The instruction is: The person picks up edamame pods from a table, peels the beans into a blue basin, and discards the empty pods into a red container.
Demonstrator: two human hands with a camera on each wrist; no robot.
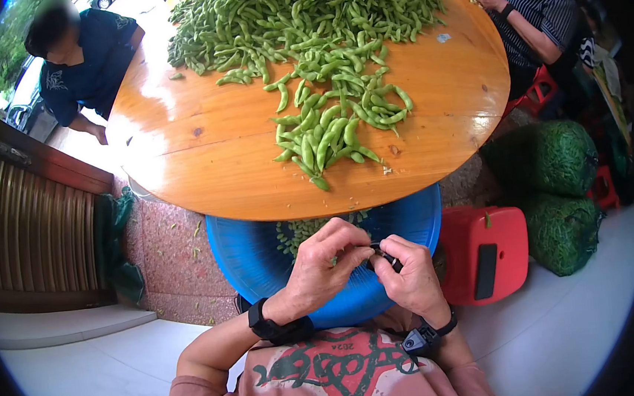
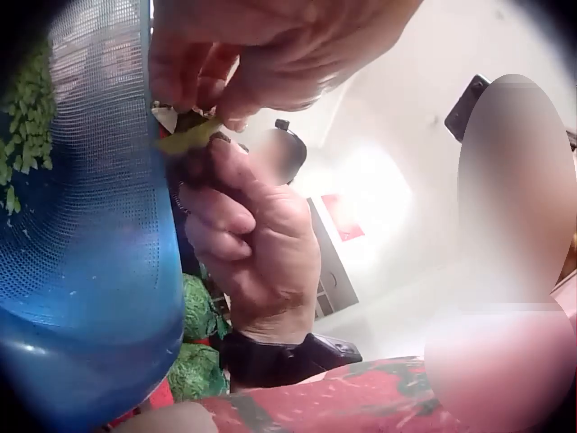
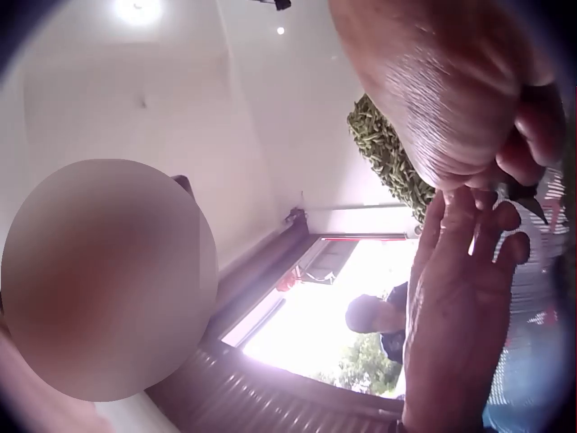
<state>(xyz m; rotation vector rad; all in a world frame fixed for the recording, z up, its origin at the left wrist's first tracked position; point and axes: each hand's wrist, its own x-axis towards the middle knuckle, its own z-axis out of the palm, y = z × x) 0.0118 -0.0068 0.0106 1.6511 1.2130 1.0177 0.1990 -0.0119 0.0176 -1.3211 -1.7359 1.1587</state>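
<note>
My left hand pinches a green soybean pod between thumb and fingertips, over the blue basket. Facing it, my right hand has its fingers curled round a small black tool, mostly hidden in the grip. In the left wrist view, the right thumb is right at the pod. The hands meet at their fingertips, also in the right wrist view. Loose shelled beans lie in the basket beneath. A scatter of pods lies on the wooden table in front.
A large heap of soybean pods covers the table's far side. To the right are a red stool and full green net sacks. One person is at the far left; another person sits at the far right.
</note>
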